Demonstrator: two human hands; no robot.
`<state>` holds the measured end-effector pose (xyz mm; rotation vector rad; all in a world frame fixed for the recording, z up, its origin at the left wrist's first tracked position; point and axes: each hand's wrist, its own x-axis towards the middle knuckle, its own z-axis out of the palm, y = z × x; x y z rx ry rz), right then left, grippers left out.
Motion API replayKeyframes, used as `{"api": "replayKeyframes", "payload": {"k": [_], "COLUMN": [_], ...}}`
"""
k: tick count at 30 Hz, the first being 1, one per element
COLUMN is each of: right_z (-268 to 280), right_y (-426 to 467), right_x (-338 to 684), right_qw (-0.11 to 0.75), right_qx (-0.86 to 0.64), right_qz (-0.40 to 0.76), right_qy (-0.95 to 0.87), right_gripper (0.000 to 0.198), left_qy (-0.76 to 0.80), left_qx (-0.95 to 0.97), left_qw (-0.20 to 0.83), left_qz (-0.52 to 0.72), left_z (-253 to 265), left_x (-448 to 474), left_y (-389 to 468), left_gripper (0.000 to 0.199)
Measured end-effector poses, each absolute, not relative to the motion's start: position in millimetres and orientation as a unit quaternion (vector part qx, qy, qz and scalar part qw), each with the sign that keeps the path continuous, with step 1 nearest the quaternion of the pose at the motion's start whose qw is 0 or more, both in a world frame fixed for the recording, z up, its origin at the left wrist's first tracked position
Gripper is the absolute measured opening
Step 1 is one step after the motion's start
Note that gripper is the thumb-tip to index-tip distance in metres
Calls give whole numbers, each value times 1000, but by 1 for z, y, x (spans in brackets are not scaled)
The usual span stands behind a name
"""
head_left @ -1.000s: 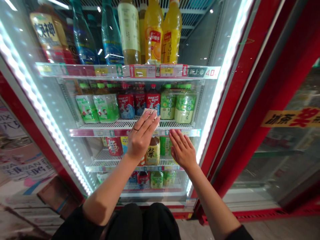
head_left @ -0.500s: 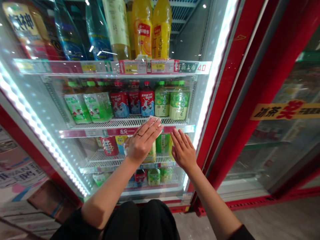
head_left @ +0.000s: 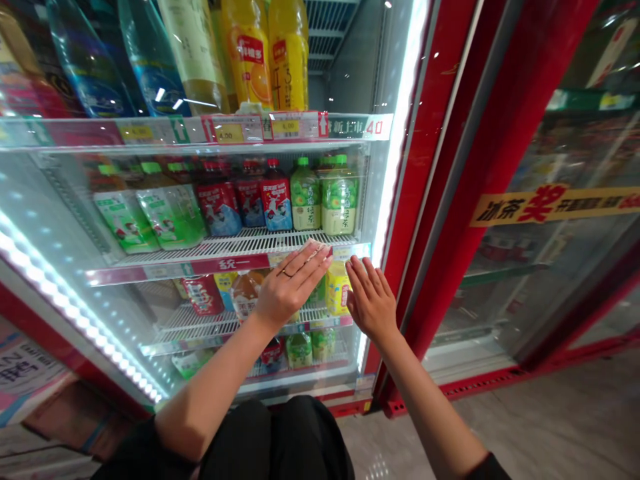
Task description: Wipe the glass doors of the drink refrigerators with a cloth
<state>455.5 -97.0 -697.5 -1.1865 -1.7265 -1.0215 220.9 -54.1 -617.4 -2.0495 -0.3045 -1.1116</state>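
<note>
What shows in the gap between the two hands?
In the head view, a yellow pack, a green container and part of a label strip show behind the gap between left hand and right hand.

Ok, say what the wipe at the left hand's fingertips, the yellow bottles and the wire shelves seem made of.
Wipe: matt, pale paper or thin cloth; its crumpled edge leaves that open.
Yellow bottles: probably glossy clear plastic; the drink shows through smooth walls.
Wire shelves: likely white-coated metal, judging by thin, even bars.
</note>
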Motion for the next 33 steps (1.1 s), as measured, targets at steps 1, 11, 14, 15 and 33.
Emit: {"api": "replayKeyframes", "payload": {"k": [1, 11, 14, 15, 33], "right_z": [-697, -691, -692, -692, -705], "right_y": [-96, -97, -100, -100, -103], "right_x": [458, 470, 478, 479, 494], "right_qw": [398, 438, 441, 442, 433], "right_qx": [-471, -485, -480, -477, -460], "right_qz": [-404, -387, -381, -380, -381], "right_qy": [-675, -651, -656, -658, -675], "right_gripper": [77, 91, 94, 95, 85], "left_qy": [-119, -138, -115, -104, -114], "left_qx": [-806, -776, -793, -794, -804], "left_qw": [383, 376, 407, 420, 433], "left_qz": [-435, -487, -439, -426, -392], "left_z": [-613, -584, -596, -598, -592], "left_x": [224, 291, 267, 257, 288], "left_y": [-53, -52, -56, -57, -56], "left_gripper": [62, 66, 59, 56, 50]}}
